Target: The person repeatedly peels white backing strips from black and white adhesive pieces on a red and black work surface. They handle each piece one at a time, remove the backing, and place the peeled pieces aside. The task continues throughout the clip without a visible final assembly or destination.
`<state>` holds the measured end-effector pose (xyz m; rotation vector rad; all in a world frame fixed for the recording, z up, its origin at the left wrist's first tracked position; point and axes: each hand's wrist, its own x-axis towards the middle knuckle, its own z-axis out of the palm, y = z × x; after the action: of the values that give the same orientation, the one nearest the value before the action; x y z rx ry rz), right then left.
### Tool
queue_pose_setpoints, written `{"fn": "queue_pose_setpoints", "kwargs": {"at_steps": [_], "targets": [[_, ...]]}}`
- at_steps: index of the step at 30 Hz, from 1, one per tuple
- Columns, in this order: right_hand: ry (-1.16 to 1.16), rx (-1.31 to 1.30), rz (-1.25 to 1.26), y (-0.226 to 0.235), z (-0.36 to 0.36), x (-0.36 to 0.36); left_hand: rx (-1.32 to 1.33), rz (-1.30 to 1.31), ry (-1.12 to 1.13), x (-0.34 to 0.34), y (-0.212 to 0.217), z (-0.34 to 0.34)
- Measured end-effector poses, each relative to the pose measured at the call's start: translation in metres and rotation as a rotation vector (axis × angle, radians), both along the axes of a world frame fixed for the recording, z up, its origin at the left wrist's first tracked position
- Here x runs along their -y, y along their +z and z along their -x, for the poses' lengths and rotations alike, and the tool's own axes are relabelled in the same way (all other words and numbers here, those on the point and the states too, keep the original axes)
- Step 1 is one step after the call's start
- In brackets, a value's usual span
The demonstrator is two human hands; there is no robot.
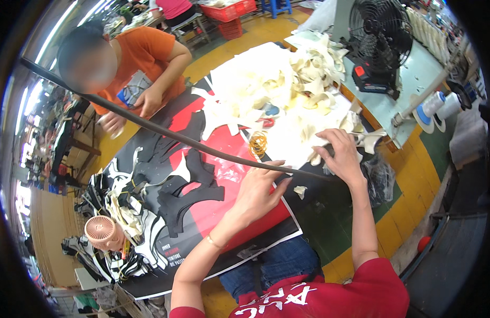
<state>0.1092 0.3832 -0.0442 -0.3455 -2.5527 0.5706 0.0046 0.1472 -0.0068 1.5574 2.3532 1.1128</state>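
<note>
The left hand (259, 189) lies palm down with its fingers spread loosely open on the red and black sheet (218, 153) that covers the table, gripping nothing, its fingertips touching the edge of the white paper (290, 135) at about 1 o'clock from it. The right hand (340, 153) rests at 2 o'clock from the left hand, fingers curled down onto a heap of cream fabric scraps (298, 69); whether it pinches one of the pieces cannot be told, since the fingertips are buried among them. A thin dark cord (165, 132) runs across the view from 10 o'clock to the space between the two hands, passing just over the left fingers. A bundle of yellow rubber bands (258, 144) lies on the sheet at 12 o'clock from the left hand, near the white paper. Black cut shapes (189, 199) lie on the sheet at 9 o'clock from the left hand, and further out at 8 o'clock stands a small pink fan (100, 229). At 1 o'clock from the right hand a black fan (380, 32) stands on a pale table (422, 74), with a spool of thread (433, 103) beside it. At 10 o'clock a person in an orange shirt (144, 50) bends over the far edge of the sheet, that person's hand (148, 100) resting on it.
</note>
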Motion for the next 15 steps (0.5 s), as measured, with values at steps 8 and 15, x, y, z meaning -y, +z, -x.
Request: {"fn": "queue_pose_setpoints", "kwargs": {"at_steps": [8, 15], "targets": [[0.008, 0.007, 0.001, -0.002, 0.006, -0.021, -0.416, 0.058, 0.512, 0.002, -0.016, 0.103], [-0.091, 0.039, -0.072, 0.021, 0.001, -0.009, -0.454, 0.363, 0.358, 0.034, -0.022, 0.202]]}}
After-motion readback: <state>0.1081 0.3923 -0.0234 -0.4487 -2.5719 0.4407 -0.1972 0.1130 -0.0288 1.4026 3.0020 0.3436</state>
